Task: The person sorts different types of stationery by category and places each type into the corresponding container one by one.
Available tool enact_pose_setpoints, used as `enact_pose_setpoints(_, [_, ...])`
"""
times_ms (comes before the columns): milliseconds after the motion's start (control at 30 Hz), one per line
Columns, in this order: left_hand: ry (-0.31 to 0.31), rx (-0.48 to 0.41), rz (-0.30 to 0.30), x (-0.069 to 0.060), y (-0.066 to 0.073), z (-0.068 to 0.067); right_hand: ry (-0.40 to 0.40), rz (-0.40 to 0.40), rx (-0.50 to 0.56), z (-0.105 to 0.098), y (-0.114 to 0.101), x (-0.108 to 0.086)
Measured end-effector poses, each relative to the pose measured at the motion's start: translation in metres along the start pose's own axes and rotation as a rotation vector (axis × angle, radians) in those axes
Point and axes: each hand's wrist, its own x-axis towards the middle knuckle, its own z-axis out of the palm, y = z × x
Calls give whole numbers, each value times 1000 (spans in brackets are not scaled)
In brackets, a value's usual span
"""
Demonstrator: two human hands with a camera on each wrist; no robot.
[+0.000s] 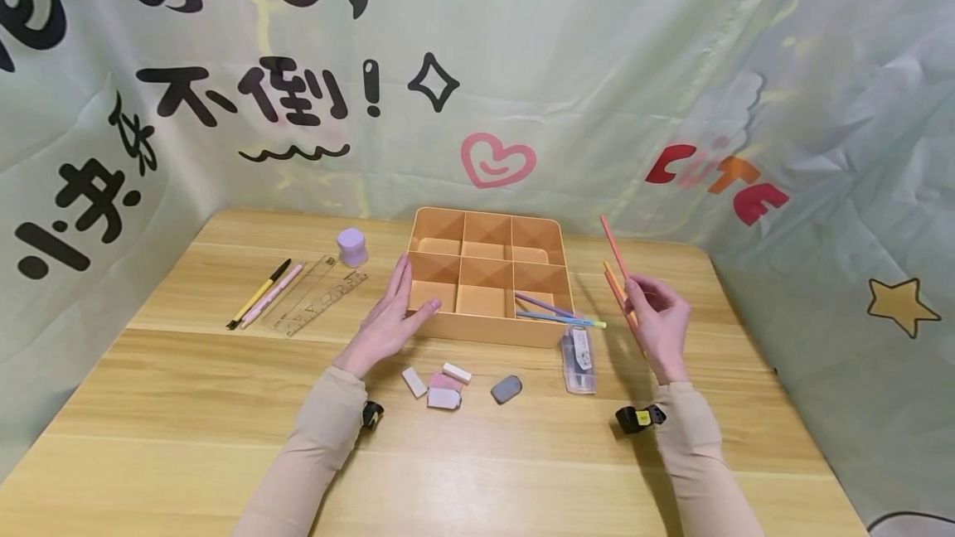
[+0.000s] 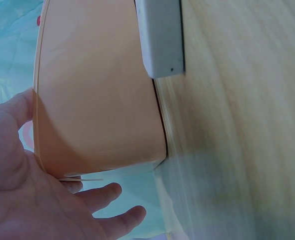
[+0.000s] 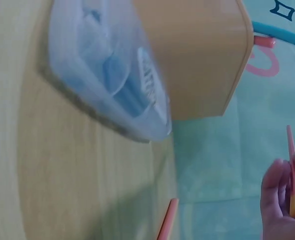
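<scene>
A tan organizer box (image 1: 488, 328) with several compartments stands at the table's middle. My left hand (image 1: 388, 321) rests at its front left corner, fingers spread and fairly straight along the side, thumb at the rim, as the left wrist view (image 2: 37, 200) also shows. To the right of the box, my right hand (image 1: 660, 317) pinches a slim red pencil-like stick (image 1: 613, 243), its tip pointing up; its lower end looks yellow in the right wrist view. Orange and red sticks (image 1: 618, 292) lie on the table beneath this hand. Purple (image 1: 543, 303) and blue sticks lean in the front right compartment.
A clear plastic case (image 1: 579, 361) lies against the box's front right corner. Several erasers (image 1: 444, 398) and a grey oval piece (image 1: 506, 389) lie in front. Leftward are pens (image 1: 272, 295), clear rulers (image 1: 324, 305) and a purple jar-like object (image 1: 352, 247).
</scene>
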Motion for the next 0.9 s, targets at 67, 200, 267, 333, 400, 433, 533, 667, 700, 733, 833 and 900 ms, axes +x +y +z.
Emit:
enact_pose_setpoints(67, [3, 4, 3, 0, 0, 0, 30, -36, 30, 1, -2, -1])
enact_pose_setpoints(200, [8, 7, 3, 0, 0, 0, 74, -76, 89, 4, -6, -4])
enact_pose_setpoints(267, [7, 5, 1, 0, 0, 0, 81, -94, 114, 5, -9, -5])
enact_pose_setpoints(333, [5, 2, 1, 0, 0, 0, 81, -108, 130, 5, -11, -6])
enact_pose_setpoints(400, [3, 1, 5, 0, 0, 0, 78, -117, 140, 6, -13, -7])
enact_pose_setpoints(433, [1, 0, 3, 0, 0, 0, 75, -121, 143, 6, -15, -8])
enact_pose_setpoints(533, [2, -1, 5, 0, 0, 0, 67, -124, 153, 6, -20, -10])
enact_pose_setpoints(667, [5, -1, 6, 1, 0, 1, 53, -134, 178, 8, -27, -12])
enact_pose_setpoints(700, [6, 0, 5, 1, 0, 1, 50, -135, 184, 8, -28, -12])
enact_pose_setpoints(733, [6, -1, 4, 1, 0, 1, 48, -136, 189, 9, -30, -13])
enact_pose_setpoints(833, [8, -2, 5, 1, 0, 1, 44, -143, 204, 11, -33, -15])
enact_pose_setpoints(900, [8, -6, 2, 1, 1, 1, 48, -147, 212, 14, -35, -16])
